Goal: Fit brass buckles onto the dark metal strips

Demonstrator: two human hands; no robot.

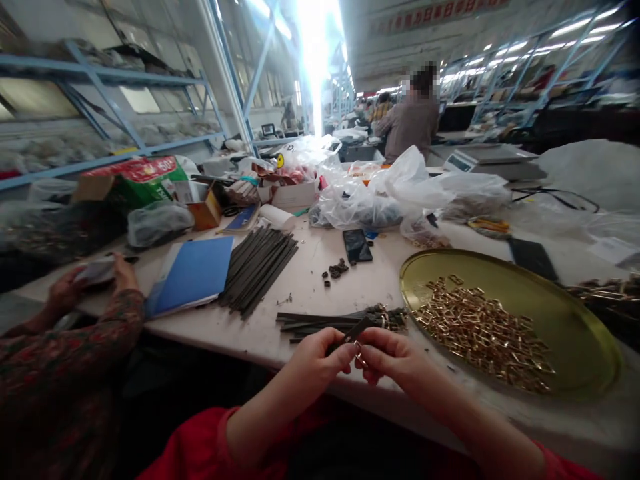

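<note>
Close to the table's front edge, my left hand (320,353) pinches a short dark strap (357,329). My right hand (393,353) meets it fingertip to fingertip, closed on a small gold metal buckle (359,360) at the strap's end. Whether the strap passes through the buckle is hidden by my fingers. Just beyond my hands lies a bundle of dark straps (307,323), with gold buckles at its right end. On the right, a round gold tray (583,343) carries a heap of loose gold buckles (487,333).
A larger pile of dark straps (263,267) lies left of centre beside a blue folder (193,273). Small dark loops (339,269) and a phone (357,245) lie mid-table. Plastic bags (360,200) crowd the back. At left, a co-worker's hands (123,273) hold a greyish object.
</note>
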